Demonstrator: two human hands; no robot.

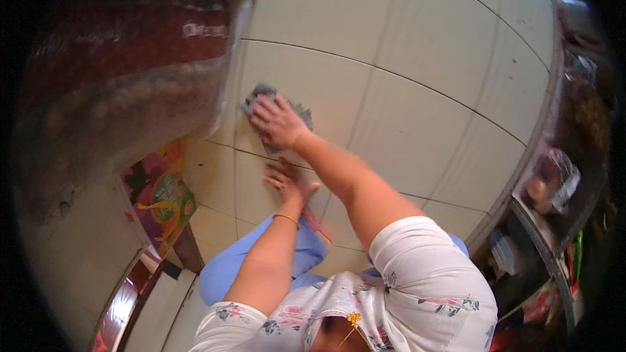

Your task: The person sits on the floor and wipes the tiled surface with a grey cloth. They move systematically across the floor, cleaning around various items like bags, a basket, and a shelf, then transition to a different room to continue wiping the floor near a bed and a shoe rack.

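Observation:
A grey cloth lies bunched on the pale tiled floor. My right hand presses on it from above, slightly blurred, with the fingers spread over the cloth. Below it, nearer my body, my left hand hovers over or rests on the tiles with its fingers apart and nothing in them; a yellow bangle circles that wrist. Part of the cloth is hidden under my right hand.
To the left stands a large dark red and brown covered object, with a colourful printed sheet or bag below it. Along the right edge are shelves holding a clear plastic bag and assorted items. My bent knee in blue trousers is close to my left arm.

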